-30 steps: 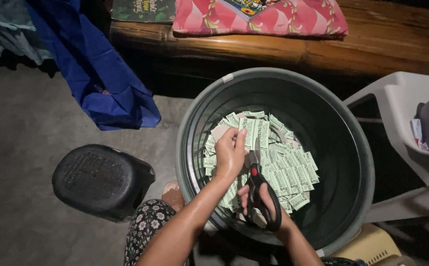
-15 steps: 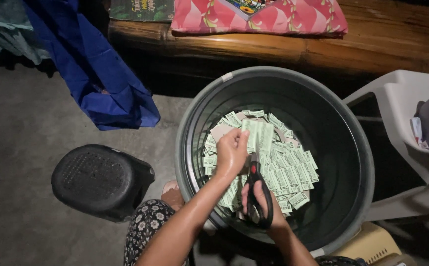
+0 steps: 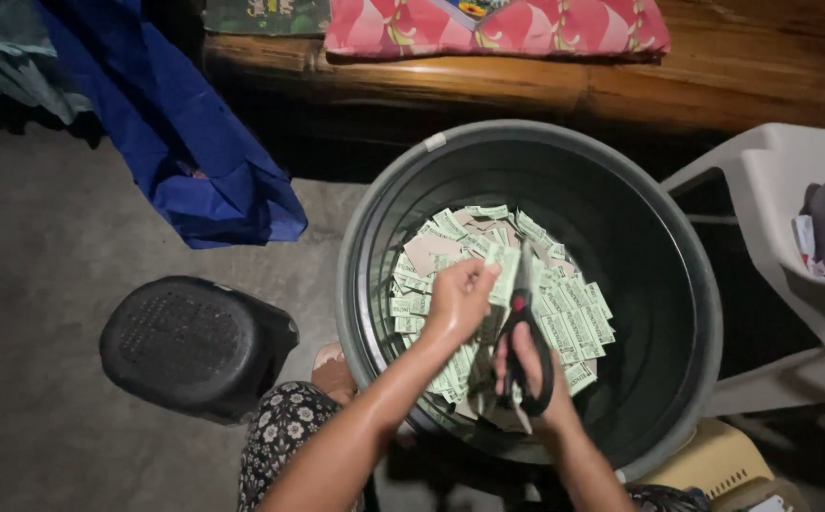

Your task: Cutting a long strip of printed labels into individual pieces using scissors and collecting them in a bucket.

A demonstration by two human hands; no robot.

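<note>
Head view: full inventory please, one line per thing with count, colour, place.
tub: one, grey-green, round, centre, on the floor
paper slips: many, pale green, piled in the tub's bottom
strip of slips: one, pale green, pinched in the left hand
scissors: one pair, black with a red pivot, in the right hand, blades at the strip
stool: one, black, perforated top, left of the tub
cloth: one, blue, draped upper left
bench: one, brown wood, along the top
cushion: one, pink patterned, on the bench
chair: one, white plastic, right edge
left hand: one, over the tub
right hand: one, fingers through the scissor loops
</note>
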